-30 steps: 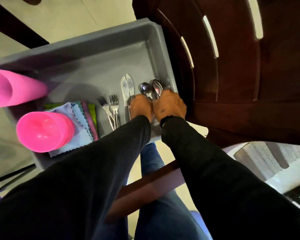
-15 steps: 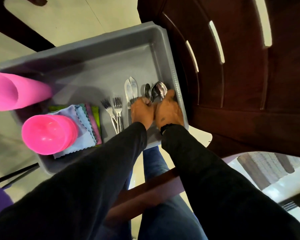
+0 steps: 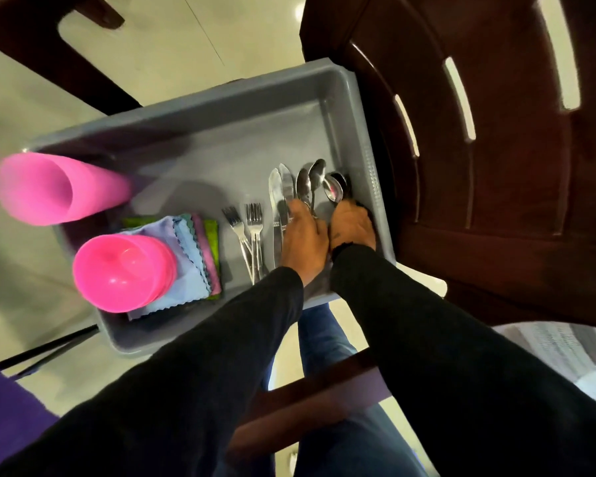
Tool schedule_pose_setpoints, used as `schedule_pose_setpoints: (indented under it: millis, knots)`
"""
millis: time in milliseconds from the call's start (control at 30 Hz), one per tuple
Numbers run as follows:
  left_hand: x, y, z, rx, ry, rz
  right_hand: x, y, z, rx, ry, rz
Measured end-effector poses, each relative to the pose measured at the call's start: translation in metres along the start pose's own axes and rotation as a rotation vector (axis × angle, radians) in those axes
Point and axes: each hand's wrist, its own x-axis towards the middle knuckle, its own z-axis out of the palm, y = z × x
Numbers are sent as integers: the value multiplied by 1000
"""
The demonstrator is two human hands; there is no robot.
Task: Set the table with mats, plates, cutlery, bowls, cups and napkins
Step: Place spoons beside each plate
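- Tub (image 3: 344,108), grey plastic, fills centre of frame, sitting low beside a dark brown chair (image 3: 496,139) at right.
- Spoons (image 3: 315,185) lie in right end of tub, bowls pointing to upper frame; 3 or 4 of them, exact count unclear.
- Right hand (image 3: 353,227) is down in tub's right corner, fingers curled round the handles of the rightmost spoons; one shiny spoon bowl sticks out just above its knuckles.
- Left hand (image 3: 305,237) sits touching the right hand, fingers bent over the other spoon handles and pinching them; fingertips close to the knives.
- 2 knives (image 3: 278,194) lie side by side just left of spoons, blades toward upper frame.
- 2 forks (image 3: 246,223) lie left of knives, tines up-frame, handles crossing near tub's lower wall.
- Napkins (image 3: 193,242), stacked, blue, pink and green, centre-left in tub.
- Pink bowls (image 3: 124,270), nested, rest on the napkins' left part.
- Pink cups (image 3: 49,189), stacked, stand at tub's left end.
- Both black sleeves (image 3: 186,373) reach from lower frame.
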Motion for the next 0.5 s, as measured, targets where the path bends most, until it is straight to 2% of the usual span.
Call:
schedule_pose_setpoints:
  millis: [133,300,400,500]
  knots:
    - [-1,-1,-11,7,23,32,-8,-7,-2,58,33,-51]
    - [-13,20,-38,-84,103,72,-34,-22,-26,360,128,-117]
    - [-32,39,-64,-236,125,76,-62,-35,-51,570,215,-207]
    - [-59,60,-95,-455,147,85,-99,-44,-74,790,159,-305]
